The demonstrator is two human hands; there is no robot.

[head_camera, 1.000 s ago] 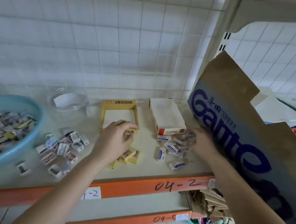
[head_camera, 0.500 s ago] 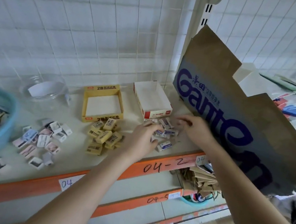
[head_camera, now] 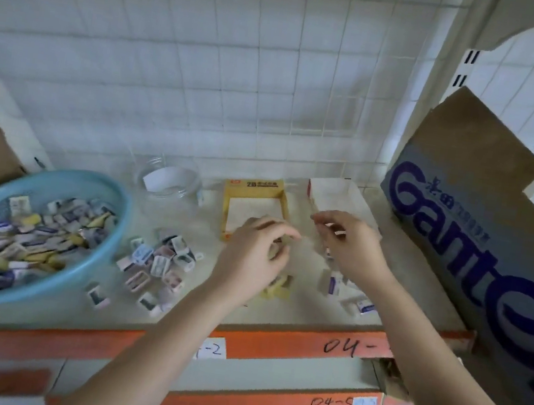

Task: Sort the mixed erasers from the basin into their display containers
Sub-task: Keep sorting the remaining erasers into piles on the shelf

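Left hand (head_camera: 250, 258) curled (blurred), yellow cardboard box (head_camera: 254, 185)

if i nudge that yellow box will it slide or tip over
The yellow box is a low, open cardboard tray that looks empty, so it is probably very light and would slide on the smooth shelf rather than tip. Its thin walls would likely flex if squeezed.

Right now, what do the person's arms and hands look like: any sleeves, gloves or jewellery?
Both forearms are bare to the frame's edge; no sleeve shows. The left hand and right hand are ungloved, with no watch, bracelet or ring visible, though motion blur hides fine detail.
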